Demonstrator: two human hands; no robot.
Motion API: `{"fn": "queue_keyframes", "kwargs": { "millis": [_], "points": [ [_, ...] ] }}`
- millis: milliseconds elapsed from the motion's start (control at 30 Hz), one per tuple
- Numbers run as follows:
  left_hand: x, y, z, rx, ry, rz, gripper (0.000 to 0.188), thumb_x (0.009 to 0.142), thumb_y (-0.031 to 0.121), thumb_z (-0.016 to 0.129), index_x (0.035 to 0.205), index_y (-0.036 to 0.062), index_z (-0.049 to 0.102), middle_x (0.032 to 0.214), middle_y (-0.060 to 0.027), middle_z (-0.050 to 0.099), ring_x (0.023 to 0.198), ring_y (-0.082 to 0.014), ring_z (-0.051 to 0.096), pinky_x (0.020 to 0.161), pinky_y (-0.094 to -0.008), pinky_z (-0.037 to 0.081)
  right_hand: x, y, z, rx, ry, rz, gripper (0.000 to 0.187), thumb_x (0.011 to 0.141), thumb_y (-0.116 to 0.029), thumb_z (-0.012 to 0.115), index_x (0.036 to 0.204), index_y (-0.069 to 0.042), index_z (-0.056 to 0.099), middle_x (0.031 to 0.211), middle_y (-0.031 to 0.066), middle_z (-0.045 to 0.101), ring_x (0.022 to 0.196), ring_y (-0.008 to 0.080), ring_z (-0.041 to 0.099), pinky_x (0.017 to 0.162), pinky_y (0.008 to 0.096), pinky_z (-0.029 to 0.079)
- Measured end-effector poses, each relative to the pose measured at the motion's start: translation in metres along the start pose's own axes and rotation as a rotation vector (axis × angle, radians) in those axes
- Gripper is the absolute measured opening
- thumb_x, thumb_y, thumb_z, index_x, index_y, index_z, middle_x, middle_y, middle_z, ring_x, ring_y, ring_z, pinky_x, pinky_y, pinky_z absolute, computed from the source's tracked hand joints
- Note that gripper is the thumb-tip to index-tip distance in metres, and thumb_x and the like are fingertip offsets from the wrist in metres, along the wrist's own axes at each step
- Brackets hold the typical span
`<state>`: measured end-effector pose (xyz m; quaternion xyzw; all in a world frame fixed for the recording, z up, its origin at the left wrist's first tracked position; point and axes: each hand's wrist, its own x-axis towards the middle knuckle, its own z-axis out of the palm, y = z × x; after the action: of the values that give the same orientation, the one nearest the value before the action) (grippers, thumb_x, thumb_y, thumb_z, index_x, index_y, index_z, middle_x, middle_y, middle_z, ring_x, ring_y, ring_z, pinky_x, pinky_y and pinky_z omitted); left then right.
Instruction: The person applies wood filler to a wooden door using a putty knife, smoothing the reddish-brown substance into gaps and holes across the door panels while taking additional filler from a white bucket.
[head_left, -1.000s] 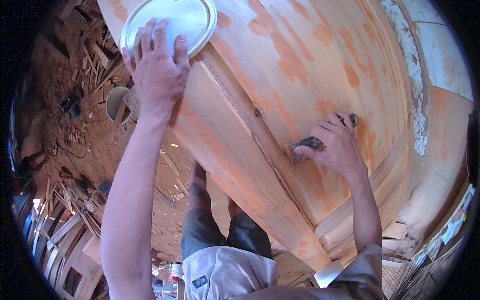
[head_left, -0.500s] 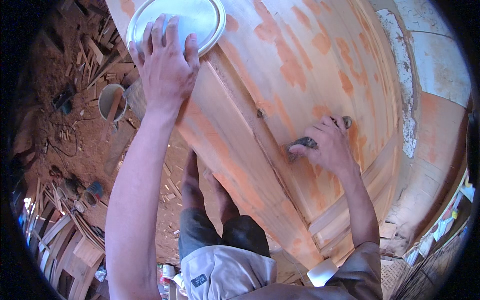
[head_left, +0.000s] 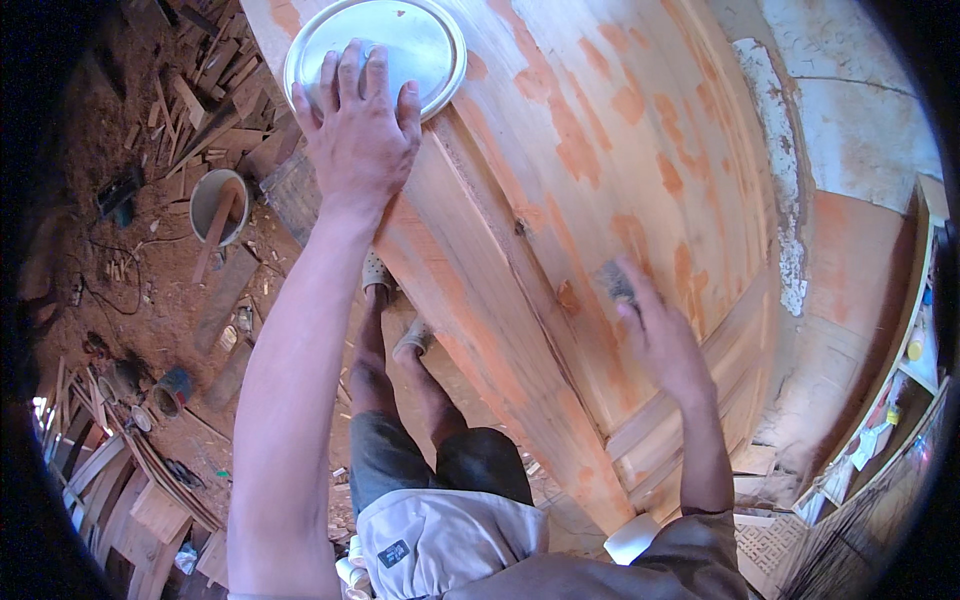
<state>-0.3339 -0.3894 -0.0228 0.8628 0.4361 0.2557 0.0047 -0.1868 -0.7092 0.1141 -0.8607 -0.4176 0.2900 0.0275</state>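
Observation:
My left hand [head_left: 362,155] lies with fingers spread on a round white lid [head_left: 425,60], which rests on the upper left of a wooden door panel [head_left: 470,290]. Pale bare wood shows there between many orange-brown patches. On the panel's right half, my right hand [head_left: 668,350] is closed round a dark, worn piece that looks like folded sandpaper [head_left: 615,280], pressed to the surface. Motion smears those fingers, and they partly cover the piece. A raised moulding [head_left: 500,230] runs along the panel between both hands.
Below on the left, the dirt floor [head_left: 290,400] carries wood scraps [head_left: 195,100], a bucket [head_left: 218,205] with a stick in it and stacked boards [head_left: 160,510]. A shelf [head_left: 915,375] with small items stands at the right. Beside the panel's lower tip is a white object [head_left: 632,540].
The right hand and the sandpaper have shifted slightly down the panel, with the fingers now straighter. The left hand stays on the lid. The whole view has moved a little.

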Motion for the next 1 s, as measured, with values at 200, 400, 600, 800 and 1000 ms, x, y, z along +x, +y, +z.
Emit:
{"fn": "queue_keyframes", "kwargs": {
  "millis": [200,400,600,800,1000],
  "points": [
    [0.000,0.000,0.000,-0.019,0.015,-0.008,0.050,0.097,0.042,0.050,0.136,0.0110,0.052,0.144,-0.0096,0.046,0.140,-0.0288,0.035,0.117,-0.0593,0.019,0.004,-0.045,0.016,-0.124,-0.125,0.034,0.041,0.101,-0.018,0.054,0.141,-0.015,0.052,0.100,0.0262,0.065,0.090,0.0441,0.064,0.080,0.0504,0.051],
    [-0.002,-0.003,0.000,-0.007,0.023,-0.004,0.049,0.097,0.041,0.050,0.136,0.0112,0.051,0.143,-0.0095,0.047,0.140,-0.0293,0.035,0.117,-0.0595,0.019,-0.016,-0.032,0.014,-0.117,-0.198,0.018,0.041,0.100,-0.021,0.056,0.140,-0.015,0.053,0.097,0.0276,0.065,0.090,0.0442,0.064,0.076,0.0503,0.051],
    [0.002,0.006,-0.001,-0.034,-0.005,-0.030,0.049,0.098,0.042,0.050,0.139,0.0149,0.051,0.146,-0.0084,0.046,0.140,-0.0291,0.037,0.116,-0.0597,0.021,-0.043,0.047,-0.016,0.145,-0.186,0.056,0.036,0.100,-0.019,0.057,0.135,-0.009,0.055,0.093,0.0183,0.065,0.083,0.0293,0.065,0.076,0.0408,0.052],
    [-0.001,-0.003,0.001,-0.008,0.024,-0.031,0.049,0.097,0.042,0.050,0.137,0.0137,0.052,0.144,-0.0089,0.047,0.139,-0.0291,0.037,0.117,-0.0587,0.020,0.005,0.047,-0.028,0.253,-0.261,0.056,0.023,0.100,-0.020,0.057,0.113,-0.001,0.060,0.078,0.0077,0.056,0.073,0.0173,0.053,0.073,0.0321,0.046],
    [-0.002,0.001,0.001,0.029,0.029,-0.003,0.048,0.098,0.043,0.051,0.137,0.0146,0.053,0.145,-0.0087,0.048,0.138,-0.0295,0.039,0.116,-0.0580,0.022,0.043,0.031,-0.011,-0.205,-0.140,-0.225,0.031,0.092,-0.034,0.067,0.086,-0.005,0.062,0.073,0.0089,0.060,0.073,0.0276,0.058,0.080,0.0393,0.044]
  ]
}}
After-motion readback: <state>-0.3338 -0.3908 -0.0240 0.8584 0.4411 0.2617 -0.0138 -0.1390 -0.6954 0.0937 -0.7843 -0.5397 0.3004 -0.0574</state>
